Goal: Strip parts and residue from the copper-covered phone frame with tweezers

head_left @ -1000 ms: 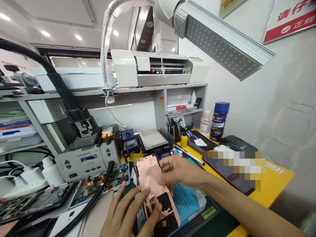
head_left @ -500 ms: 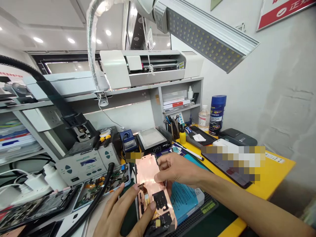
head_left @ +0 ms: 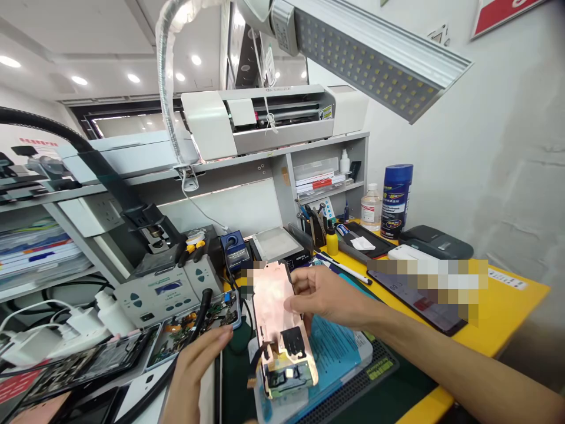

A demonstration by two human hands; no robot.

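Observation:
My right hand [head_left: 324,297] grips a phone screen [head_left: 276,312] by its right edge, thumb on the face toward me and fingers behind. That face is copper-coloured, with black patches and a shiny lower end. A dark flex cable [head_left: 256,360] hangs off its lower left side. The screen is tilted up above a blue-and-clear packet [head_left: 339,347] on the green mat [head_left: 236,368]. My left hand [head_left: 196,365] is off the screen, to its left, fingers stretched out and holding nothing; part of it is cut off by the lower edge.
A tray of small parts [head_left: 176,344] and a black hose [head_left: 152,386] lie left. Behind stand a soldering station [head_left: 236,253], a grey control unit [head_left: 170,294] and a yellow bottle [head_left: 332,241]. A phone [head_left: 410,300] and a blue spray can [head_left: 396,200] are right. A lamp [head_left: 362,65] hangs overhead.
My left hand has let go of the phone screen and moved left and down. The right hand still holds the screen, whose lower end and hanging cable now show.

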